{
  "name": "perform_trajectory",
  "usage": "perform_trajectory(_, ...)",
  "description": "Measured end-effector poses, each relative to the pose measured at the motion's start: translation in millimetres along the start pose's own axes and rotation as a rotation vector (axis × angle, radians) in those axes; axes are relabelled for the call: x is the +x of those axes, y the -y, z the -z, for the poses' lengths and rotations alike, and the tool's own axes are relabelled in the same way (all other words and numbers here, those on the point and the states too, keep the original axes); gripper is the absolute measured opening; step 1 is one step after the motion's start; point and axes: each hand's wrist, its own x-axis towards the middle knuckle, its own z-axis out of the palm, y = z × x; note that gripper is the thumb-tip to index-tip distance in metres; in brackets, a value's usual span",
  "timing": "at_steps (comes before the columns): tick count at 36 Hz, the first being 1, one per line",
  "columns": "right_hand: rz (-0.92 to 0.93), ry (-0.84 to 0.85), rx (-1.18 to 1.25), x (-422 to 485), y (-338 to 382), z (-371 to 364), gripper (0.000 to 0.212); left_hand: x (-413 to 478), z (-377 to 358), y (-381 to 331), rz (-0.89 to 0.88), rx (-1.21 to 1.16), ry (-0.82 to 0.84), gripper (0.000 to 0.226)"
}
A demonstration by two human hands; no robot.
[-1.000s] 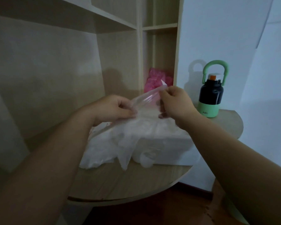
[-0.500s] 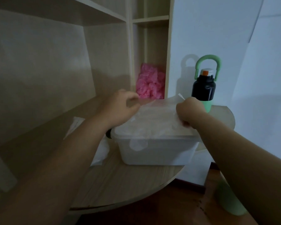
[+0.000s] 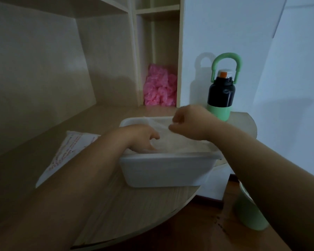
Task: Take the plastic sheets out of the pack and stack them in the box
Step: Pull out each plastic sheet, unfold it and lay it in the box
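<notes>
I see the left hand [image 3: 142, 139] pressing down on the plastic sheets [image 3: 172, 142] inside the white box [image 3: 163, 171]. The right hand [image 3: 188, 122] sits just beyond it, fingers curled, pinching the top sheet's edge. The printed pack [image 3: 69, 151] lies left of the left hand, and a bottle [image 3: 221, 95] stands behind the right.

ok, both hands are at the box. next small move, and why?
Probably lower the right hand and let go: it seems to pinch the top plastic sheet just above the box, while the left hand presses the stack flat.
</notes>
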Motion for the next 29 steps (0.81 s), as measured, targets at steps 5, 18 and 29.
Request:
perform_trajectory(5,-0.158,0.556,-0.069,13.7,-2.3,-14.4,0.066,11.3,-4.3,4.4,0.027,0.046,0.069,0.062)
perform_trajectory(18,-0.143,0.341,-0.180,14.7,-2.8,-16.1,0.051,-10.0,2.2,1.2,0.066,-0.024,-0.119,0.050)
perform_trajectory(29,0.058,-0.258,0.314,-15.8,83.6,-16.1,0.024,-119.0,-2.6,49.5,0.117,-0.440,-0.756,0.029)
